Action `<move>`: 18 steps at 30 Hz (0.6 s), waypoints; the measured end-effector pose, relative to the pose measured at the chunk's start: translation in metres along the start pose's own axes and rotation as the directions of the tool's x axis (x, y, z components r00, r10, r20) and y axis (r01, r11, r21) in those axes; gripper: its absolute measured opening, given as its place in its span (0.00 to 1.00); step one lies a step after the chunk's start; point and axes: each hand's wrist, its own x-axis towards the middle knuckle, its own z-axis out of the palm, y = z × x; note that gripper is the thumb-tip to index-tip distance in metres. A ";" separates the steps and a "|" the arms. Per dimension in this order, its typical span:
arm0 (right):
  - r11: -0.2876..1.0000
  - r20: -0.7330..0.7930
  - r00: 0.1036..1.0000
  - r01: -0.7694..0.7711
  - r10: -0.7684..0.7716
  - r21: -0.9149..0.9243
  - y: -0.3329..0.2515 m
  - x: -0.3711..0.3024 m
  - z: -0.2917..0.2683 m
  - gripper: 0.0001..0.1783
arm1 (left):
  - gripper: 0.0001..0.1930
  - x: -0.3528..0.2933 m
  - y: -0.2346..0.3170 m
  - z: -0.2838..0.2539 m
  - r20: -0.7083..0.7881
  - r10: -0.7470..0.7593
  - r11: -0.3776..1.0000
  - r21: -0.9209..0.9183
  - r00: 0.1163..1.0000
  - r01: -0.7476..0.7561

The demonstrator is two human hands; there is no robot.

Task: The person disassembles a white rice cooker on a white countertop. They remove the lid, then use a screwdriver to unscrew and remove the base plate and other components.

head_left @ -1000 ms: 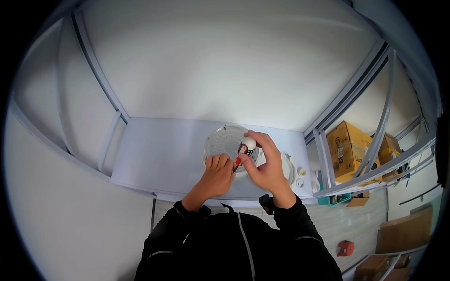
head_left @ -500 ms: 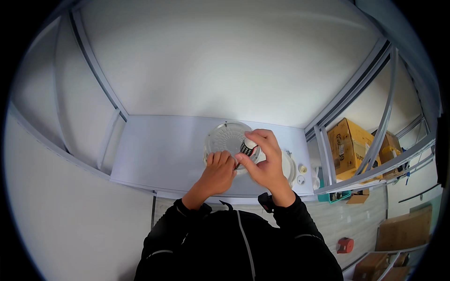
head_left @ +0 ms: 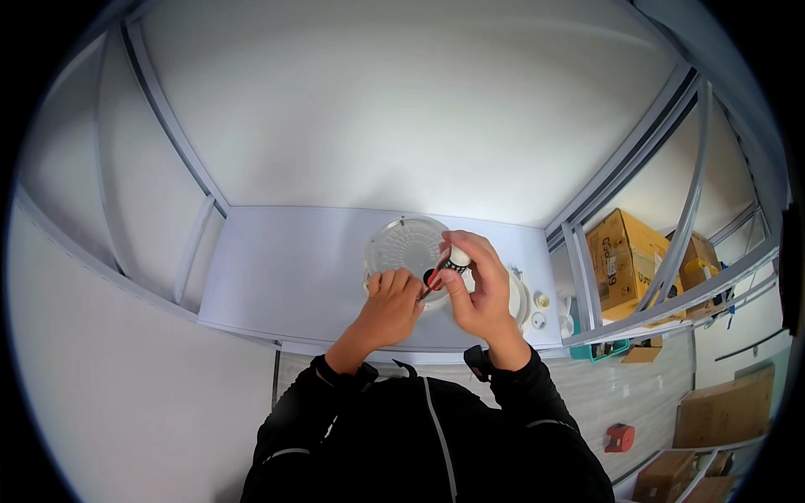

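Note:
My right hand point(head_left: 483, 289) is closed round a small cylindrical part point(head_left: 457, 258) with a white end and a black perforated band, likely a small motor. A red and dark wire point(head_left: 434, 278) runs from it toward my left hand point(head_left: 387, 306). The left fingers are curled together at the wire's lower end, resting by the rim of a round translucent grille-like cover point(head_left: 404, 243). That cover lies on the table under both hands, with a dark round spot near the wire. Exactly what the left fingertips pinch is partly hidden.
Right of my right hand lies a white round disc point(head_left: 521, 303), partly covered. Small round pieces point(head_left: 542, 300) sit beside it on the pale table point(head_left: 277, 268). Metal frame posts point(head_left: 582, 277) bound the table's right side. Beyond stand cardboard boxes point(head_left: 622, 260), a teal bin point(head_left: 605, 352) and a red stool point(head_left: 619, 438).
My right hand has tilted and shifted slightly right with the cylindrical part, away from the left hand. More of the red wire and a dark round spot now show. The left hand has barely moved.

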 end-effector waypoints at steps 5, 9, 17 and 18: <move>0.999 -0.055 0.997 0.050 -0.049 0.020 0.007 -0.003 -0.008 0.24 | 0.11 0.004 0.001 -0.002 -0.013 -0.056 0.996 -0.073 0.998 0.055; 0.992 -0.075 0.997 0.027 -0.018 0.121 0.008 0.001 -0.012 0.25 | 0.11 0.005 -0.002 -0.007 -0.019 -0.036 0.997 -0.071 0.999 0.035; 0.984 -0.302 0.951 -0.005 0.060 0.180 0.008 0.007 -0.019 0.22 | 0.09 0.000 -0.009 -0.013 -0.077 0.018 0.999 -0.027 0.997 -0.020; 0.978 -0.333 0.941 0.007 0.065 0.210 0.008 0.008 -0.021 0.21 | 0.10 0.000 -0.009 -0.013 -0.083 0.017 0.999 -0.028 0.996 -0.019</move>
